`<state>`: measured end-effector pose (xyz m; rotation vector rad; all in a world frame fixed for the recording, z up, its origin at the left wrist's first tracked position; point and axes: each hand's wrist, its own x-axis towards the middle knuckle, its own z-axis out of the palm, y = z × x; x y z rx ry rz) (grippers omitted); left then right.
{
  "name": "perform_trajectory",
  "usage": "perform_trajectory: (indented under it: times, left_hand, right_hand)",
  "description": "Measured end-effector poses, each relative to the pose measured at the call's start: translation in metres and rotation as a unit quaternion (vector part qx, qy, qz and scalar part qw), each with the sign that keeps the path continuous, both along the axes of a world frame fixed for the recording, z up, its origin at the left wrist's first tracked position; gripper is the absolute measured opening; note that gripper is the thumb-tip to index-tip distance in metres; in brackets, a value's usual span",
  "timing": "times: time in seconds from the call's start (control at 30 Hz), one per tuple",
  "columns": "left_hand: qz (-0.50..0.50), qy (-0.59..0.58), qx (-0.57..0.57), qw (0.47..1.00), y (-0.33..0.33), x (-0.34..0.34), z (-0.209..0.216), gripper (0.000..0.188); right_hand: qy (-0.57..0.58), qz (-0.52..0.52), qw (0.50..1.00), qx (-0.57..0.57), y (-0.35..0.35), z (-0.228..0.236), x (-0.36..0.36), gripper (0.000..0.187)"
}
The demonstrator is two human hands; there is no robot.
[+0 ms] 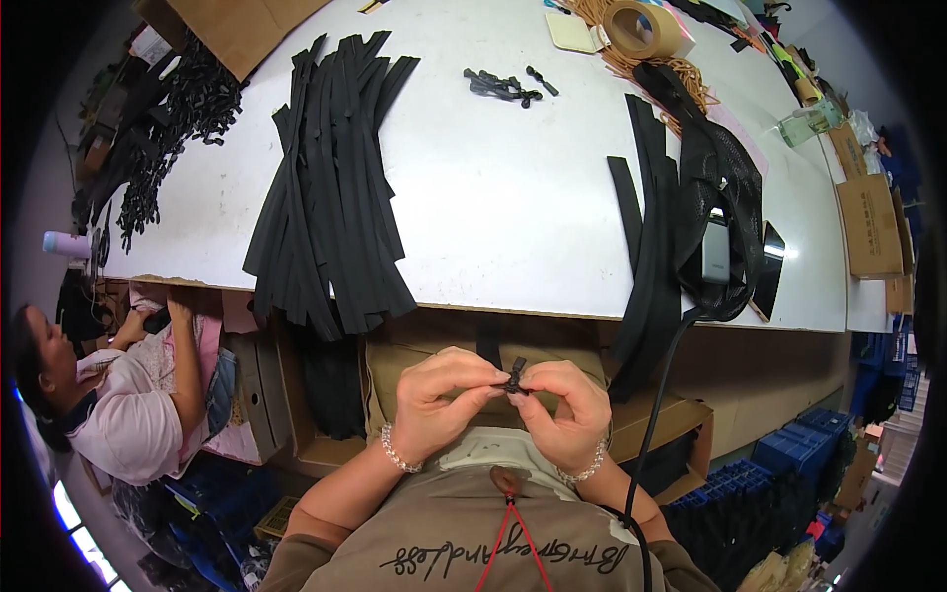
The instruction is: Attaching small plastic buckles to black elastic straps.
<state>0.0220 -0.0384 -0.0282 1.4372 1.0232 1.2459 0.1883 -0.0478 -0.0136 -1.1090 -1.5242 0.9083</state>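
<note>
In front of my chest, below the table's near edge, my left hand (442, 398) and my right hand (568, 410) meet fingertip to fingertip. Between them is a small black piece (516, 374) that looks like a short knotted cord or pull. Thumb and forefinger of each hand pinch it, so its ends are partly covered. Farther back on the white table (473, 217) lie a few similar small black pieces (501, 87). Left of them, a thick bundle of long flat black strips (335, 187) hangs over the near edge.
More black strips (646, 217) lie at the right, beside a black mesh bag (725, 178) with a grey device and cable. A tape roll (641, 28) and tan cords sit behind. Small black pieces (197, 99) heap at the far left. A co-worker (138, 405) sits at the left.
</note>
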Motion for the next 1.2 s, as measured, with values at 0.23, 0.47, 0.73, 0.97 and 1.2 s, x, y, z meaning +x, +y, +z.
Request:
perform_trajectory:
  times: [0.23,0.47,0.73,0.97,1.2]
  left_hand:
    - [-0.016,-0.007,-0.006,1.000,0.000,-0.001,0.003,0.020]
    - [-0.026,0.003,-0.024,0.999,0.000,-0.003,0.007,0.017]
    - [-0.044,-0.011,0.051,0.998,0.000,-0.005,0.004,0.019]
    - [-0.034,-0.004,0.097,0.995,-0.001,-0.005,0.008,0.020]
    - [-0.029,-0.022,0.106,0.994,-0.002,-0.003,0.006,0.016]
  right_hand:
    - [-0.022,0.014,1.000,-0.008,0.004,0.000,0.003,0.015]
    - [0.146,0.095,0.972,-0.158,0.001,-0.001,0.007,0.010]
    - [0.228,0.104,0.955,-0.158,-0.004,-0.009,0.006,0.010]
    - [0.335,0.137,0.910,-0.202,-0.009,-0.017,0.005,0.009]
    - [0.383,0.149,0.882,-0.231,-0.010,-0.019,0.005,0.006]
